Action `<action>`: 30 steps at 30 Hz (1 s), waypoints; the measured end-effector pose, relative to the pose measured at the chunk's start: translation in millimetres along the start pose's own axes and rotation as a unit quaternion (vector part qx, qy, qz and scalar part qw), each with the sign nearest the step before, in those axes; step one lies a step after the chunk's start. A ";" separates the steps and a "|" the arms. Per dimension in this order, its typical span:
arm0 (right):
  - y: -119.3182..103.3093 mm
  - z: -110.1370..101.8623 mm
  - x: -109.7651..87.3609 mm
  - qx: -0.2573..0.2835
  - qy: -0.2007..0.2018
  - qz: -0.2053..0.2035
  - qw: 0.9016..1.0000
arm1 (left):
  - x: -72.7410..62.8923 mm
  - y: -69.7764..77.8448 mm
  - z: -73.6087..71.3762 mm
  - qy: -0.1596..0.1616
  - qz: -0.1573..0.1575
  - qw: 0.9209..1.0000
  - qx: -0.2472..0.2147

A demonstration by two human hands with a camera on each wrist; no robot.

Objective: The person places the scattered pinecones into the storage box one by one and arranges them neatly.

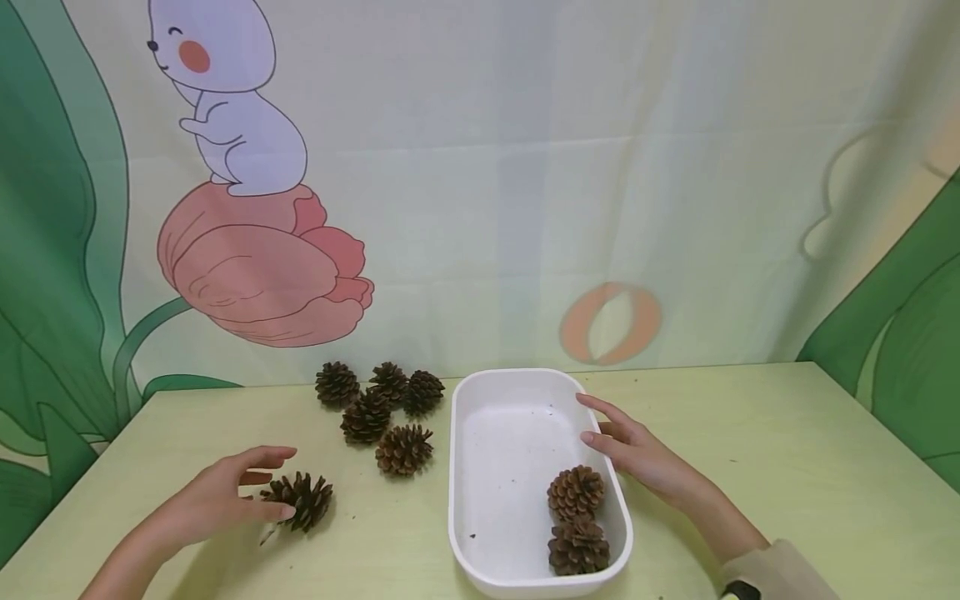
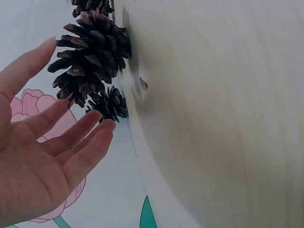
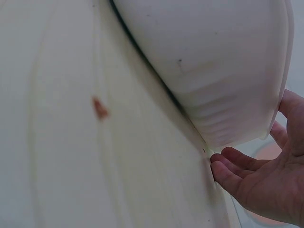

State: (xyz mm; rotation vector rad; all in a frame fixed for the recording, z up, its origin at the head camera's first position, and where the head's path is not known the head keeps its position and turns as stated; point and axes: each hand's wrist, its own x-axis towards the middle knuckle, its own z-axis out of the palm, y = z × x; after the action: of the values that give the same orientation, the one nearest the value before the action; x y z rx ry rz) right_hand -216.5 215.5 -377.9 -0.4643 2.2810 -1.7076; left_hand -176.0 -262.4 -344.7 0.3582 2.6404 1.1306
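Cloth backdrop (image 1: 450,208), one: pale, hung behind the table's rear edge. We list its printed motifs as a white animal (image 1: 251,142) seated on a pink flower (image 1: 255,267), green leaves (image 1: 52,208) to left and right, and an orange ring shape (image 1: 576,325).

Table (image 1: 765,467), one: pale yellow-green, with faint grain in the wrist views.

White bin (image 1: 502,458), one: oblong, round-cornered, set about midway between the table's left and right edges, its far end near the rear edge. We note dark specks on its floor.

Pine cones, eight in our count. Two, an upper cone (image 1: 576,492) and a lower cone (image 1: 578,547), lie together inside the bin, along its right wall toward the near end. Five form a cluster (image 1: 367,417) left of the bin, toward the table's rear edge. One single cone (image 1: 309,502) rests nearer the left edge, forward of the cluster; we record a loose brown scale (image 2: 143,84) on the table near it.

Left hand (image 1: 210,500): at the single cone, fingers wide and loosely bent, thumb to one side; whether the thumb touches the cone we cannot tell.

Right hand (image 1: 652,458): at the bin's right wall, fingers spread and relaxed, thumb and forefinger at the rim.

Beige sleeve (image 1: 783,571), right arm, with a dark wristband (image 1: 742,590) at its cuff, cut by the frame; any marking on it is too small for us to read.
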 end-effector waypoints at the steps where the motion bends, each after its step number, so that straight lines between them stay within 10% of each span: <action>1: 0.0 0.1 0.0 -0.001 0.001 0.000 1.000 | 0.7 -0.9 0.0 -0.005 0.002 1.000 -0.001; 19: 0.4 0.8 0.4 0.000 0.006 0.006 1.000 | 3.3 -0.8 1.1 -0.044 0.013 0.999 -0.001; 30: -0.1 0.8 0.1 -0.002 0.007 0.007 1.000 | 2.2 11.8 6.2 0.001 -0.018 1.000 0.026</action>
State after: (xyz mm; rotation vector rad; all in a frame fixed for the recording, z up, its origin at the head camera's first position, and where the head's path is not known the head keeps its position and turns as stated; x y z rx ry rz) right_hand -216.4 214.7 -378.1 -0.4364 2.2915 -1.7053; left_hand -174.6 -249.7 -340.5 0.3179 2.6714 1.0547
